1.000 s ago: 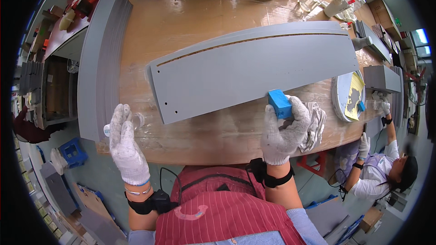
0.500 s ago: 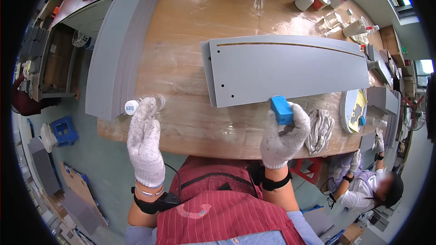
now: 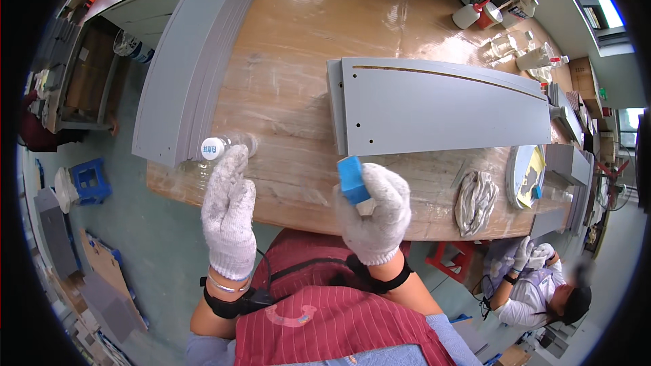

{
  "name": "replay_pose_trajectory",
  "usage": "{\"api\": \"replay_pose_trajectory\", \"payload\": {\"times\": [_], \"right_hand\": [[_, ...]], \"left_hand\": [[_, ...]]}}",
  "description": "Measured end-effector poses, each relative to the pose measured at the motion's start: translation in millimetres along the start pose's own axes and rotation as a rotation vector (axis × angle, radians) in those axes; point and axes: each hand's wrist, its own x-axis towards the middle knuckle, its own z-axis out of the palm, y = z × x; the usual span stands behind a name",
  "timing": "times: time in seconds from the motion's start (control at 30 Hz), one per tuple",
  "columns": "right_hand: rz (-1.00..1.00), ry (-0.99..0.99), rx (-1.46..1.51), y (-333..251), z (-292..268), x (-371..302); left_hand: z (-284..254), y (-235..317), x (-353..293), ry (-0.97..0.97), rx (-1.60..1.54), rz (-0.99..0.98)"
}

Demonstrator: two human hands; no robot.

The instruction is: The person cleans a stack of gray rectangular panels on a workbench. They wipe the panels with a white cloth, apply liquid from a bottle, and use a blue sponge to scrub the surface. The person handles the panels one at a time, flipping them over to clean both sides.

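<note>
My right hand (image 3: 374, 217), in a white knitted glove, grips a small blue rectangular block (image 3: 351, 179) between thumb and fingers. It is over the table's near edge, just below a stack of grey panels (image 3: 441, 108) with dark holes and a slot along the top one. My left hand (image 3: 230, 217), gloved too, has its fingers stretched out and close together. Its fingertips overlap a clear bottle with a white cap (image 3: 212, 148); whether they touch it I cannot tell.
Long grey boards (image 3: 183, 61) are stacked along the left of the film-covered table (image 3: 291, 102). A crumpled white cloth (image 3: 477, 203) and a round tray (image 3: 515, 176) with yellow material lie right. Bottles and tubs (image 3: 468, 15) stand far right. A co-worker (image 3: 536, 291) sits at the lower right.
My right hand has moved left with the blue block, away from the cloth. The view has shifted a little. The co-worker's hands have come together.
</note>
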Motion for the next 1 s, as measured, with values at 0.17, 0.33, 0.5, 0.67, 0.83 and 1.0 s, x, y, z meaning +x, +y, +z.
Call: {"api": "replay_pose_trajectory", "payload": {"times": [0.17, 0.33, 0.5, 0.67, 0.83, 1.0], "right_hand": [[0.022, -0.129, 0.174, -16.4, -4.6, -4.3], [0.788, 0.254, 0.603, 6.6, -55.2, 3.9], [1.007, 0.328, 0.986, 30.2, -76.1, 7.9], [1.038, 0.366, 1.209, 36.7, -83.6, 24.0], [1.091, 0.399, 1.222, 44.9, -99.0, 25.5], [1.125, 0.443, 1.274, 54.8, -122.3, 17.4]], "left_hand": [[6.5, -2.7, 1.9, -0.073, 0.067, 0.061], [39.8, 2.2, 12.8, -0.227, 0.35, 0.318], [90.3, 5.7, 41.5, -0.268, 0.812, 0.699], [107.4, -3.1, 32.1, -0.245, 1.027, 0.822], [100.3, 7.2, 14.9, -0.464, 1.054, 0.825], [108.0, 32.3, 22.0, -0.595, 1.084, 0.824]]}}
